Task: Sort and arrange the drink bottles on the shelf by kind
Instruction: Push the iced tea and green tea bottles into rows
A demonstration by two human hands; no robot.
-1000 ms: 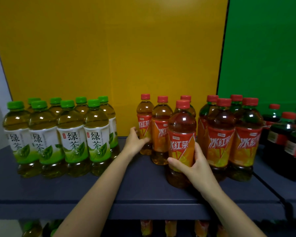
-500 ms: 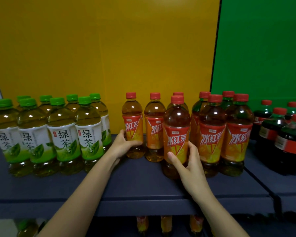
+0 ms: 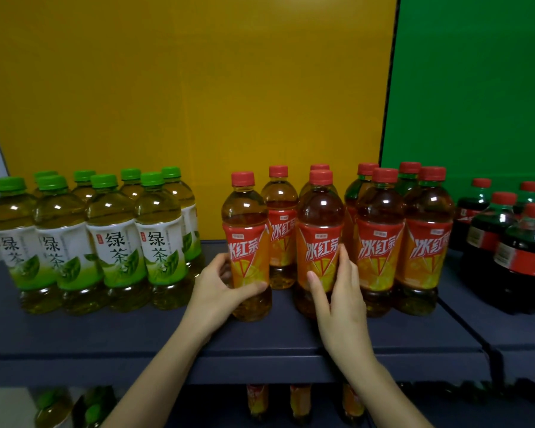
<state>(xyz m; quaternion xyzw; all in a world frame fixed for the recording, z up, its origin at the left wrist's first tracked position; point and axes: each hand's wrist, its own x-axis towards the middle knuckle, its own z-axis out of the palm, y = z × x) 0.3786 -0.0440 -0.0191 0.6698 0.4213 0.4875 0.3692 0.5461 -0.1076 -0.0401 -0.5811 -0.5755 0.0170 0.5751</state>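
Several red-capped iced tea bottles with orange labels stand mid-shelf. My left hand (image 3: 220,287) grips the leftmost iced tea bottle (image 3: 247,230), which stands forward of its neighbour (image 3: 280,211). My right hand (image 3: 337,291) wraps the lower part of another front iced tea bottle (image 3: 320,223). Several green-capped green tea bottles (image 3: 112,236) stand grouped at the left. More iced tea bottles (image 3: 380,230) stand just right of my right hand.
Dark cola bottles (image 3: 504,242) with red caps crowd the right end, on a separate shelf section. The dark blue shelf (image 3: 136,341) has a bare front strip. More bottles show on the shelf below (image 3: 300,403). A yellow and green backboard rises behind.
My left hand has pulled the leftmost iced tea bottle from the back row toward the shelf front. My right hand has stayed on its front bottle. The camera has shifted slightly.
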